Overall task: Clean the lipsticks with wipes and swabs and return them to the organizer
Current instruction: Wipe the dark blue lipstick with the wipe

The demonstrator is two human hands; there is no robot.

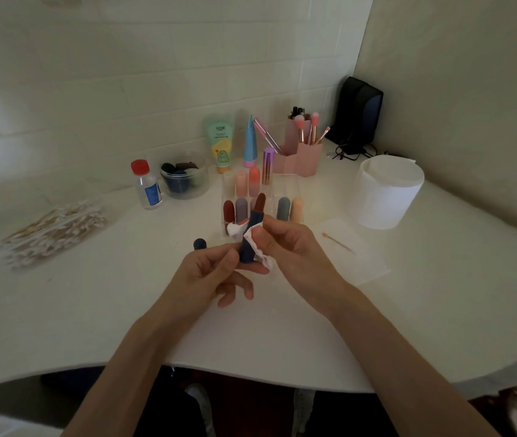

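My left hand (216, 272) grips the base of an uncapped dark blue lipstick (252, 238) whose brown-red bullet points up and away. My right hand (285, 247) pinches a white wipe (257, 246), stained pink, against the tube's side. The lipstick's blue cap (199, 244) stands on the table just left of my hands. Behind them sits the clear organizer (288, 190) with several capped lipsticks in red, grey, pink, orange and peach. A used swab (337, 242) lies on a flat wipe (353, 250) to the right.
A pile of cotton swabs (52, 234) lies far left. A small red-capped bottle (148, 186), a clear jar of sponges (184, 176), two tubes, a purple lipstick and a pink brush holder (301, 152) stand at the back. A white wipe roll (386, 192) stands right.
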